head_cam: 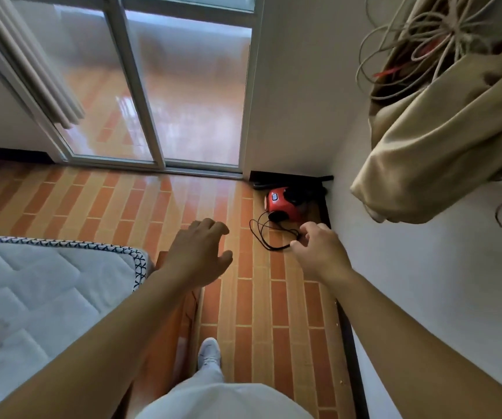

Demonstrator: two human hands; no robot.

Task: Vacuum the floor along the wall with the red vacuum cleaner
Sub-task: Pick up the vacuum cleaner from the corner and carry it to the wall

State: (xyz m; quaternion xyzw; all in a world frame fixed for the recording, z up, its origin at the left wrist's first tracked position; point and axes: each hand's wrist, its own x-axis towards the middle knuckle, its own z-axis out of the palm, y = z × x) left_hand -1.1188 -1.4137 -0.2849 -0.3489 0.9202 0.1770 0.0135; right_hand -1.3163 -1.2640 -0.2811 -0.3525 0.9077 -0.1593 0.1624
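The red vacuum cleaner (283, 204) sits on the tiled floor in the corner by the right wall, with its black hose (292, 178) lying along the dark skirting behind it. Its black power cord (261, 234) lies in loose loops on the tiles in front of it. My right hand (319, 252) is stretched out above the cord with fingers loosely curled; it appears to hold nothing. My left hand (198, 252) reaches forward with fingers spread, holding nothing, left of the vacuum.
A white quilted mattress (38, 285) on a wooden bed frame fills the lower left. Sliding glass doors (159, 95) stand ahead. A beige curtain (443, 137) tangled with cords hangs from the right wall (425, 282). My white shoe (210, 355) is on the tiles.
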